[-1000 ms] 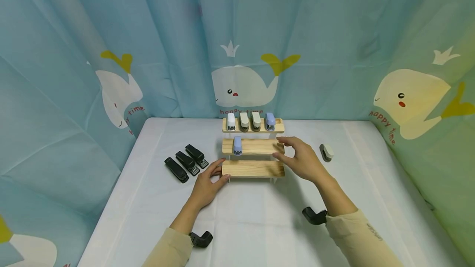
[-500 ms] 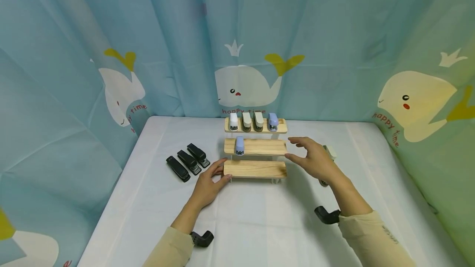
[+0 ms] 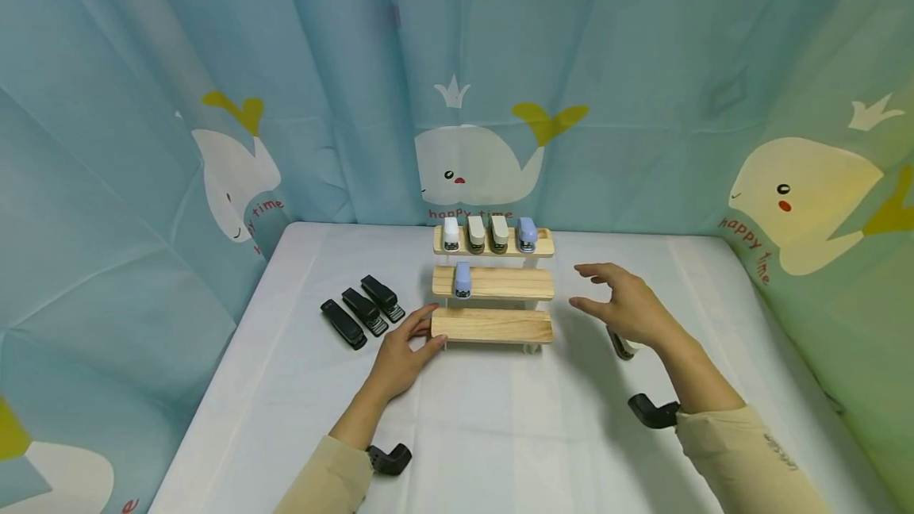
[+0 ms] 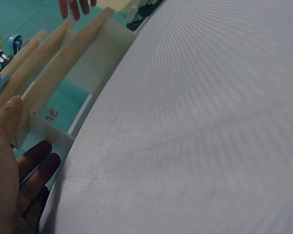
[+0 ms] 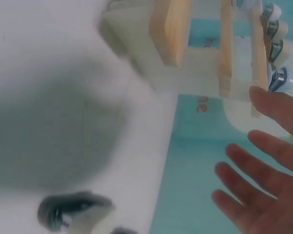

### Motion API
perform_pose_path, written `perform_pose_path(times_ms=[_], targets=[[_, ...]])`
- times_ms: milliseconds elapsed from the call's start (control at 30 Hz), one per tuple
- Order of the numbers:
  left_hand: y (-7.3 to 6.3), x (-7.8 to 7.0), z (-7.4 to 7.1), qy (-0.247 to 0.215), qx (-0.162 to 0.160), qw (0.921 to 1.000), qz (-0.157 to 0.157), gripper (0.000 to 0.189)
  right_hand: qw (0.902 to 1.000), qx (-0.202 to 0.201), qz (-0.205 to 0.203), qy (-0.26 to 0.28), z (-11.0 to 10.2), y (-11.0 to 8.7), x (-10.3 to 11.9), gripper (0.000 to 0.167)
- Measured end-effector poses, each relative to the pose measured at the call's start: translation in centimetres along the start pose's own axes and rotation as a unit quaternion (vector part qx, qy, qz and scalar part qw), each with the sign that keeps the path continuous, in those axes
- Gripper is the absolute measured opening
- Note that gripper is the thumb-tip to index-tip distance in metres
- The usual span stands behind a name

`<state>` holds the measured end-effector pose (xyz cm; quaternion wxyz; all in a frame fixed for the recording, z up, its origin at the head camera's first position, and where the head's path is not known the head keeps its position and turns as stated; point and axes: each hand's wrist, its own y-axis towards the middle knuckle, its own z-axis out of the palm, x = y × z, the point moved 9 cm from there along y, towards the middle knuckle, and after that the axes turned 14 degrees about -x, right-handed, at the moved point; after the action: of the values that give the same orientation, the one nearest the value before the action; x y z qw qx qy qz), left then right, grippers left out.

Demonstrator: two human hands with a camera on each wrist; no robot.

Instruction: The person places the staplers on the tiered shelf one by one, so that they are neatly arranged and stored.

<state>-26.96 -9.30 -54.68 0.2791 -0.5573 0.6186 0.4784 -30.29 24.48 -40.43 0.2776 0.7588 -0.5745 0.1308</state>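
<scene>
A three-tier wooden display rack (image 3: 500,325) stands on the white table. My left hand (image 3: 397,357) holds the left end of its lowest tier, thumb at the front and fingers behind the end, near the white support. On the middle tier stands one periwinkle mini stapler (image 3: 462,280). The top tier bears a white stapler (image 3: 451,234), two cream staplers (image 3: 499,235) and another periwinkle stapler (image 3: 527,235). My right hand (image 3: 631,308) hovers right of the rack, fingers spread and holding nothing. Below it a pale stapler (image 3: 624,346) with a dark base is partly hidden.
Three black staplers (image 3: 364,312) lie side by side on the table, left of the rack. A whale-printed curtain (image 3: 343,141) encloses the table (image 3: 485,435) behind and at both sides. Each wrist wears a black device (image 3: 389,460).
My right hand has moved right, away from the middle tier's right end, and now covers part of the pale staplers' area. My left hand stays at the rack.
</scene>
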Motion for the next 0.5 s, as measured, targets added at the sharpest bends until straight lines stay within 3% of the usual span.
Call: perform_pose_path(times_ms=[500], targets=[[0.0, 0.0, 0.0, 0.002, 0.003, 1.0, -0.006, 0.063, 0.9987, 0.045, 0.002, -0.026, -0.5, -0.8, -1.9, 0.066]])
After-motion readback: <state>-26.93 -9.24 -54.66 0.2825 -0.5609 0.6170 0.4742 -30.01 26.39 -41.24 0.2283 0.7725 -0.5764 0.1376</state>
